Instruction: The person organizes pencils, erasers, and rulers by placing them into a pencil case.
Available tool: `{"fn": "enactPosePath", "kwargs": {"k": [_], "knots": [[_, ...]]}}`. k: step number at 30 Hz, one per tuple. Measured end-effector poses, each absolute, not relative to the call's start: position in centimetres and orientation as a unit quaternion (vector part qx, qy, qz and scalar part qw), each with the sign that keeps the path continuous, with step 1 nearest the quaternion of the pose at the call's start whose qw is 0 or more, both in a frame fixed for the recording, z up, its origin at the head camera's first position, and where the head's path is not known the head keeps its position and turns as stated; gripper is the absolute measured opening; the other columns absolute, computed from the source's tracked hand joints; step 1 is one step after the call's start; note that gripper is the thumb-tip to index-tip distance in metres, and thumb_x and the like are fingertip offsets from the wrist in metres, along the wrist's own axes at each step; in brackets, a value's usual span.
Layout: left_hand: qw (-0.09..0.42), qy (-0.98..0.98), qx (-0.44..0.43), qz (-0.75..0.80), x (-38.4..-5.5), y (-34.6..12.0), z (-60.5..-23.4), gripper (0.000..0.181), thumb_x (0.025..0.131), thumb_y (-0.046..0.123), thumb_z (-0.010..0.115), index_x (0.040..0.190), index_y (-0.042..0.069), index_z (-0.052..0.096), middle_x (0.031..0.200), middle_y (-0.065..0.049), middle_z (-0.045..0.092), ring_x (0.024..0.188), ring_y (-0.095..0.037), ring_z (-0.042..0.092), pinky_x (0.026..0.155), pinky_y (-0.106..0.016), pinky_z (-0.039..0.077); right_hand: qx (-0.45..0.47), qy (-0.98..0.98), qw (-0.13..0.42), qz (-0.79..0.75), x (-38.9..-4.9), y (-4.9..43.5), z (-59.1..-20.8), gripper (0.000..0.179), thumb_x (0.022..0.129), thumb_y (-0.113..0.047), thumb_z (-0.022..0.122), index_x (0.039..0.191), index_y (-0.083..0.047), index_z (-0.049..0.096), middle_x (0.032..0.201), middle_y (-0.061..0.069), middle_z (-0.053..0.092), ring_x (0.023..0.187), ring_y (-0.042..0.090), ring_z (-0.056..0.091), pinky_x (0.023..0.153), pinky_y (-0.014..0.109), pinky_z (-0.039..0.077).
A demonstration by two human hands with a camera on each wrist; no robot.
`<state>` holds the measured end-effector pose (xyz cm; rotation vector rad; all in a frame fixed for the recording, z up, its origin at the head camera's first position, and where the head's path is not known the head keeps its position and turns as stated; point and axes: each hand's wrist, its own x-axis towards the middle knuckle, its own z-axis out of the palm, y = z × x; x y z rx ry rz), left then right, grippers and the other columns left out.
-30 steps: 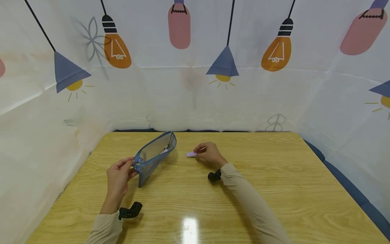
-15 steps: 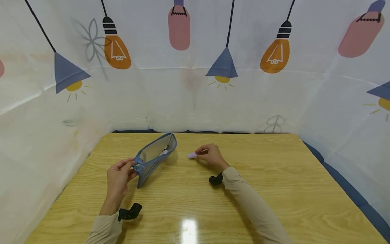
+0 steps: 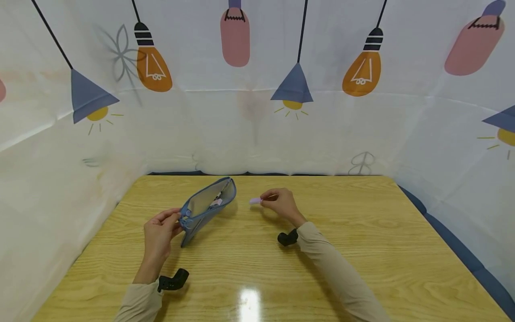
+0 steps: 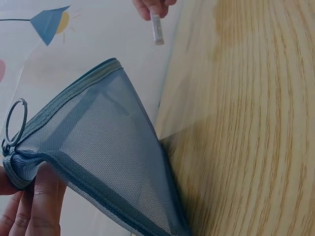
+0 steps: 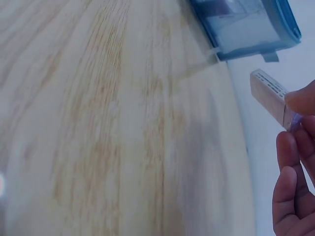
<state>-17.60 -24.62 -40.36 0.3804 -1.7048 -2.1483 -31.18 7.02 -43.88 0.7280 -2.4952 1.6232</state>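
My left hand (image 3: 158, 235) grips a blue mesh zip pouch (image 3: 201, 226) at its near corner, beside the zip pull's ring (image 4: 17, 120). The pouch stands tilted on the table with its mouth open. Inside show a slim dark-and-white pen (image 3: 219, 193) and a small pale pink piece (image 3: 216, 202). To the right of the pouch, my right hand (image 3: 281, 205) pinches a small lilac eraser (image 3: 255, 201) by one end, between thumb and fingertips. The eraser (image 5: 268, 96) is a pale block with printed marks along one side, its free end pointing toward the pouch.
Everything is over a light wood-grain table (image 3: 241, 259). A white curtain (image 3: 249, 134) printed with lamps hangs behind it and along the sides. Each wrist carries a black camera mount (image 3: 173, 280).
My right hand has raised the eraser slightly and shifted a little to the right. The left hand has moved the pouch slightly right and tipped it, so more of its inside shows.
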Motion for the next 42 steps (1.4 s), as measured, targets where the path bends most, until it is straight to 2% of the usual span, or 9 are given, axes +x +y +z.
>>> {"fn": "enactPosePath", "kwargs": {"k": [5,15,20,25,33,42], "knots": [[0.177,-0.613,0.130,-0.759,-17.5,-24.2,-40.4,0.012,0.093,0.000,0.063,0.099,-0.005,0.072,0.072,-0.004,0.070,0.060,-0.013,0.067,0.058,-0.025,0.056,0.216,-0.802,0.041,0.556,-30.8,7.5,-43.6,0.009,0.084,-0.006,0.076,0.094,-0.007,0.076,0.092,0.005,0.071,0.082,0.018,0.069,0.071,0.033,0.057],[0.171,-0.630,0.110,-0.750,-17.7,-23.4,-41.0,0.022,0.093,-0.001,0.063,0.110,-0.016,0.063,0.076,-0.003,0.071,0.065,-0.012,0.068,0.062,-0.026,0.057,0.192,-0.790,0.039,0.581,-29.7,8.3,-42.7,0.010,0.084,-0.007,0.077,0.094,-0.004,0.075,0.094,0.008,0.071,0.082,0.020,0.068,0.069,0.033,0.057],[0.168,-0.642,0.107,-0.740,-17.8,-23.0,-41.0,0.024,0.093,0.000,0.063,0.111,-0.016,0.062,0.076,-0.001,0.071,0.066,-0.012,0.068,0.062,-0.026,0.057,0.195,-0.786,0.046,0.585,-29.4,8.5,-42.2,0.015,0.084,-0.007,0.076,0.097,0.000,0.074,0.099,0.014,0.070,0.085,0.025,0.068,0.068,0.032,0.057],[0.165,-0.651,0.103,-0.733,-17.8,-22.8,-41.0,0.026,0.094,0.000,0.063,0.113,-0.016,0.062,0.078,-0.001,0.071,0.068,-0.012,0.068,0.064,-0.027,0.057,0.212,-0.784,0.059,0.580,-27.4,8.5,-39.8,0.015,0.085,-0.001,0.073,0.098,0.008,0.071,0.099,0.021,0.069,0.085,0.031,0.068,0.066,0.026,0.055],[0.157,-0.664,0.091,-0.725,-17.8,-22.4,-41.1,0.024,0.094,0.000,0.062,0.112,-0.016,0.062,0.078,0.000,0.071,0.068,-0.011,0.068,0.065,-0.027,0.057,0.222,-0.785,0.066,0.575,-25.6,8.3,-37.8,0.014,0.085,0.002,0.072,0.097,0.010,0.070,0.096,0.022,0.069,0.081,0.032,0.067,0.063,0.024,0.054],[0.150,-0.675,0.076,-0.718,-17.7,-21.8,-41.1,0.024,0.094,0.000,0.062,0.113,-0.016,0.062,0.080,-0.001,0.071,0.072,-0.011,0.068,0.066,-0.026,0.057,0.237,-0.772,0.065,0.587,-25.1,8.0,-37.1,0.015,0.085,0.003,0.072,0.097,0.011,0.070,0.096,0.023,0.069,0.083,0.036,0.067,0.068,0.025,0.055]]}}
